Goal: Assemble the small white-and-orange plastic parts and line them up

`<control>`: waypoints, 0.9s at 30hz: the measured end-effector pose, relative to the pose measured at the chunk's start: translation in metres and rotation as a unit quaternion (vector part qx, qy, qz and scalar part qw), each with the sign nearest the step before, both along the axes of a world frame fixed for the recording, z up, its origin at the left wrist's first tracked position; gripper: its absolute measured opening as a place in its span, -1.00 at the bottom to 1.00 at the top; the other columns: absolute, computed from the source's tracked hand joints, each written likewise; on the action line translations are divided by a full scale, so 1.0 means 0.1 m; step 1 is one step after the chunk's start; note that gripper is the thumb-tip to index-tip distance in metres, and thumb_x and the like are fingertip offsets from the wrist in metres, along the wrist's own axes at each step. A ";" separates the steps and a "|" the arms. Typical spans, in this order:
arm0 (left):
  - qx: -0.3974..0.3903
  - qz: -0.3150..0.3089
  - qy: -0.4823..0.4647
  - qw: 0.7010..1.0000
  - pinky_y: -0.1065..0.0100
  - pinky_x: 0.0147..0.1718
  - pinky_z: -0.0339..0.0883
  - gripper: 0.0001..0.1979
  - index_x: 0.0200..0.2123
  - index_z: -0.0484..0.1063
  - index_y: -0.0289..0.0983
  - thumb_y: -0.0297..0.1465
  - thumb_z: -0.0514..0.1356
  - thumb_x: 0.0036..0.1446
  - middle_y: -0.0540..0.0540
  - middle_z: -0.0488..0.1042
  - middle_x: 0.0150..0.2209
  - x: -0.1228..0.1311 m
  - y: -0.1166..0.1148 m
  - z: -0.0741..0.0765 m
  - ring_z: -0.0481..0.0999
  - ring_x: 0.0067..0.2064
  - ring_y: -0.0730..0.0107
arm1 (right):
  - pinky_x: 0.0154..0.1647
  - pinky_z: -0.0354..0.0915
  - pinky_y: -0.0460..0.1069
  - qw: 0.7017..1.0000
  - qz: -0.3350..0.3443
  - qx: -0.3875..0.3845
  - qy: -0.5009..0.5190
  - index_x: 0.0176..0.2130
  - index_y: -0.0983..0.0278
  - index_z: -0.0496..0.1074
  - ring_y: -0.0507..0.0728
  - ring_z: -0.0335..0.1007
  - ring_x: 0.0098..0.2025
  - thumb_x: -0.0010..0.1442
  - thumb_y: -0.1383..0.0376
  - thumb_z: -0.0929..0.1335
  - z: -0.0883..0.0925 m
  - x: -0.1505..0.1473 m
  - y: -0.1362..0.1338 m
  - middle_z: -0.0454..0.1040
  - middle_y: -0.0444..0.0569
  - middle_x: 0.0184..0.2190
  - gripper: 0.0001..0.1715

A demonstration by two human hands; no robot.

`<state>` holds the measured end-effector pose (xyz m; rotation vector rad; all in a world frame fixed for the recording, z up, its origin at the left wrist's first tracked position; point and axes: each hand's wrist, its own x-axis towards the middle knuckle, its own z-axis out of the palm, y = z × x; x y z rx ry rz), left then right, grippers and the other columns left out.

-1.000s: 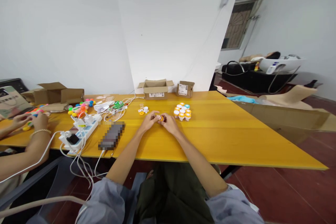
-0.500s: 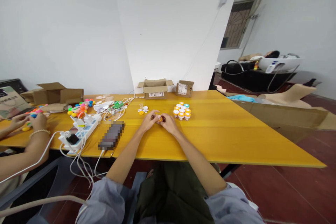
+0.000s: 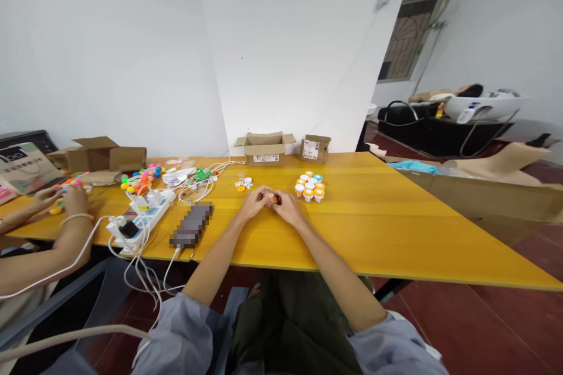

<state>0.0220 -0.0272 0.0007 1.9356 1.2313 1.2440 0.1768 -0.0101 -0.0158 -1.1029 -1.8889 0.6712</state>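
Note:
My left hand [image 3: 256,203] and my right hand [image 3: 287,207] meet above the yellow wooden table [image 3: 396,234]. Between their fingertips is a small orange piece [image 3: 271,200], mostly covered by the fingers, so its full shape does not show. Both hands are closed on it. To the right of my right hand stands a tight group of small clear containers [image 3: 309,192] with white, orange and teal tops. Beyond my left hand lie loose small parts, among them a white disc [image 3: 248,180] and an orange ring [image 3: 240,188].
Two cardboard boxes, one open [image 3: 265,149] and one smaller [image 3: 315,149], stand by the wall. Left of my arms are a phone [image 3: 192,225], a white power strip [image 3: 147,222] and tangled cables. A co-worker's hands [image 3: 74,199] handle colourful pieces at far left.
The view has shifted slightly, so everything on the table sits a little further right. My hands stay together on the orange piece, with the fingers slightly repositioned.

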 end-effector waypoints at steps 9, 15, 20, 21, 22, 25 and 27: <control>-0.004 0.066 0.018 0.998 0.34 -0.38 0.29 -0.52 -0.54 0.36 -0.22 0.06 0.17 0.13 0.02 0.43 -0.55 -0.01 -0.01 0.01 0.39 -0.45 0.39 | -0.29 0.29 -0.04 1.000 0.012 0.014 0.011 -0.34 0.19 0.49 0.09 0.39 -0.36 -0.06 0.37 0.43 -0.08 -0.02 0.05 0.53 -0.15 -0.41 -0.82; 0.006 0.018 0.017 1.000 0.36 -0.37 0.31 -0.60 -0.25 0.53 -0.22 0.00 0.25 0.09 0.02 0.50 -0.47 -0.03 0.02 -0.03 0.43 -0.40 0.37 | -0.28 0.30 -0.03 0.999 0.008 0.030 0.022 -0.35 0.20 0.48 0.10 0.38 -0.35 -0.02 0.35 0.42 -0.11 -0.01 0.08 0.53 -0.13 -0.39 -0.87; -0.004 0.035 0.014 0.999 0.35 -0.37 0.30 -0.58 -0.41 0.47 -0.25 0.01 0.21 0.13 0.00 0.51 -0.48 -0.05 0.06 -0.07 0.43 -0.41 0.37 | -0.24 0.30 -0.02 0.999 0.001 0.047 0.010 -0.34 0.20 0.47 0.11 0.37 -0.30 -0.03 0.39 0.42 -0.11 -0.01 0.09 0.50 -0.12 -0.38 -0.83; -0.006 0.049 0.015 0.999 0.35 -0.37 0.30 -0.56 -0.46 0.45 -0.24 0.03 0.20 0.13 0.00 0.49 -0.49 -0.05 0.06 -0.07 0.43 -0.41 0.37 | -0.23 0.30 -0.02 0.999 -0.001 0.048 0.007 -0.34 0.20 0.46 0.11 0.37 -0.29 -0.03 0.39 0.42 -0.11 -0.02 0.08 0.50 -0.12 -0.37 -0.82; -0.009 0.060 0.017 0.998 0.34 -0.37 0.30 -0.55 -0.48 0.43 -0.24 0.04 0.20 0.13 0.00 0.48 -0.51 -0.05 0.06 -0.07 0.43 -0.42 0.37 | -0.23 0.30 -0.02 0.999 -0.003 0.048 0.004 -0.34 0.20 0.46 0.11 0.37 -0.28 -0.03 0.40 0.42 -0.11 -0.02 0.07 0.49 -0.12 -0.37 -0.82; -0.017 0.049 0.012 0.999 0.34 -0.35 0.30 -0.58 -0.35 0.48 -0.24 0.03 0.21 0.13 0.02 0.46 -0.50 -0.05 0.04 -0.06 0.43 -0.41 0.36 | -0.22 0.29 -0.01 0.999 -0.008 0.045 0.004 -0.33 0.20 0.45 0.12 0.37 -0.28 -0.03 0.40 0.42 -0.09 -0.02 0.06 0.47 -0.12 -0.36 -0.81; -0.018 0.018 0.002 1.000 0.34 -0.33 0.32 -0.59 -0.18 0.51 -0.23 -0.01 0.23 0.12 0.03 0.48 -0.47 -0.04 0.03 -0.04 0.45 -0.38 0.36 | -0.22 0.30 -0.01 0.999 -0.009 0.049 0.010 -0.32 0.20 0.44 0.12 0.37 -0.28 -0.02 0.40 0.42 -0.09 -0.02 0.05 0.47 -0.12 -0.35 -0.81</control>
